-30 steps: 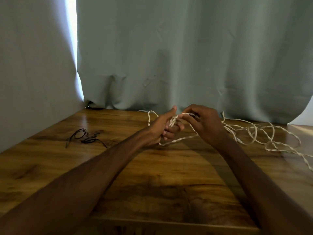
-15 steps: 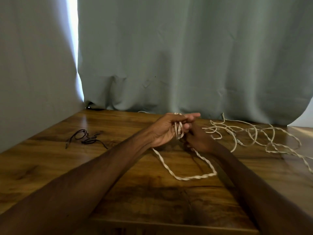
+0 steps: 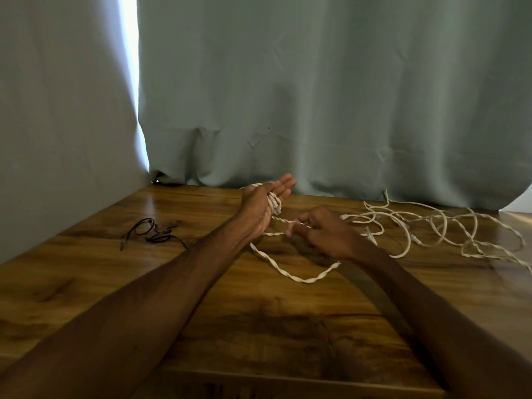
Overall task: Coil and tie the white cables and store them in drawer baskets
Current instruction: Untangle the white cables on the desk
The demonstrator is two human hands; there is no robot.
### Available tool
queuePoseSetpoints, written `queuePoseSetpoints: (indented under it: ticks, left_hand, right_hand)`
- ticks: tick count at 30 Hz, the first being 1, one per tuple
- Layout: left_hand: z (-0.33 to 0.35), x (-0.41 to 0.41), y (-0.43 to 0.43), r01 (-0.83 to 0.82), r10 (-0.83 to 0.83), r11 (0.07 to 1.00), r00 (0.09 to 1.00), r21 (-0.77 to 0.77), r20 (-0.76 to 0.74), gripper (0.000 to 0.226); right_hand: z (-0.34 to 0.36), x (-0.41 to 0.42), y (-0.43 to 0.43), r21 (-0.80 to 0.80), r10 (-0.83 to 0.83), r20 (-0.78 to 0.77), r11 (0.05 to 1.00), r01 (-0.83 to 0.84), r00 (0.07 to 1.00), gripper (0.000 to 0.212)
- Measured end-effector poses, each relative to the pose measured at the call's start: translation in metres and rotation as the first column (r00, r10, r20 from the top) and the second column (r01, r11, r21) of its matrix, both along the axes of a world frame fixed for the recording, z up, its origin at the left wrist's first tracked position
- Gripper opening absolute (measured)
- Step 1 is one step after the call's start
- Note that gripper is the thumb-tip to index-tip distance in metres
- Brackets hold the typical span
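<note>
Left hand (image 3: 263, 205) is holding its fingers straight, cable (image 3: 300, 280) looping round the palm. Right hand (image 3: 322, 234) is pinching the cable just beside it, slack lying on the table (image 3: 259, 326).

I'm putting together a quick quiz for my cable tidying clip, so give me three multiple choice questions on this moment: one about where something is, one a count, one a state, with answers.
1. Where does the black cable lie?
A. on the table, left of both arms
B. draped over a wrist
C. hanging off the front edge

2. How many hands touch the white cable?
A. none
B. one
C. two

3. How are the fingers of the left hand?
A. curled into a fist
B. straight, with cable looped round the hand
C. pressed flat on the wood

Answers:
1 A: it sits by itself on the wood at the left.
2 C: the cable wraps the left hand and the right hand pinches it.
3 B: they point up and away, uncurled.
</note>
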State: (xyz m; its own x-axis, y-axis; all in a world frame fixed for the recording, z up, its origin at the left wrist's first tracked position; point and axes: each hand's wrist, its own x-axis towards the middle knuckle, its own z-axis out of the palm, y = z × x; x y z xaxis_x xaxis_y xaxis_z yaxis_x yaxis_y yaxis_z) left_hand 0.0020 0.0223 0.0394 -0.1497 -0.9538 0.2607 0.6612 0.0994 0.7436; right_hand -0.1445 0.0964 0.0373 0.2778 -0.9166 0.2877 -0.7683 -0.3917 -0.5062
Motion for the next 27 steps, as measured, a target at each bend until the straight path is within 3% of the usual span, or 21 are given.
queuePoseSetpoints:
  ticks: [3,7,9,12,16,18,20,23,27]
  left_hand:
    - [0.000,-0.005,0.002,-0.079,0.080,0.997,0.995,-0.006,0.062,0.029]
    - [-0.006,-0.013,-0.001,-0.115,0.124,0.992,0.978,-0.060,0.170,0.018]
    - [-0.009,-0.012,0.001,-0.112,0.162,0.979,0.933,-0.169,0.320,0.026]
    - [-0.011,-0.012,0.012,-0.089,0.298,0.921,0.787,-0.379,0.540,0.027]
    - [-0.007,-0.015,0.019,-0.002,0.213,0.936,0.802,-0.352,0.559,0.028]
    - [-0.004,-0.014,0.019,-0.019,0.209,0.947,0.794,-0.320,0.571,0.035]
    - [-0.003,-0.008,0.017,-0.076,0.258,0.942,0.785,-0.326,0.563,0.038]
    - [-0.002,0.001,0.013,-0.149,0.378,0.901,0.733,-0.408,0.565,0.045]
    - [-0.001,0.007,0.015,-0.091,0.414,0.867,0.678,-0.489,0.607,0.054]
  right_hand:
    - [0.005,0.006,0.006,0.058,0.073,0.097,0.995,-0.078,0.993,0.026]
    - [0.010,0.009,0.011,0.207,0.067,0.409,0.965,-0.164,0.910,0.027]
    - [0.016,0.006,0.012,0.205,0.042,0.540,0.962,-0.180,0.841,0.026]
    - [0.023,-0.003,0.013,0.203,-0.007,0.670,0.963,-0.175,0.742,0.026]
    - [0.026,-0.012,0.011,0.305,-0.138,0.826,0.925,-0.227,0.546,0.022]
    - [0.027,-0.018,0.009,0.331,-0.172,0.886,0.884,-0.329,0.430,0.019]
    - [0.031,-0.027,0.005,0.343,-0.193,0.907,0.853,-0.394,0.373,0.018]
    - [0.033,-0.041,0.000,0.358,-0.194,0.893,0.855,-0.376,0.407,0.020]
    - [0.028,-0.044,-0.003,0.219,-0.154,0.765,0.975,-0.028,0.626,0.024]
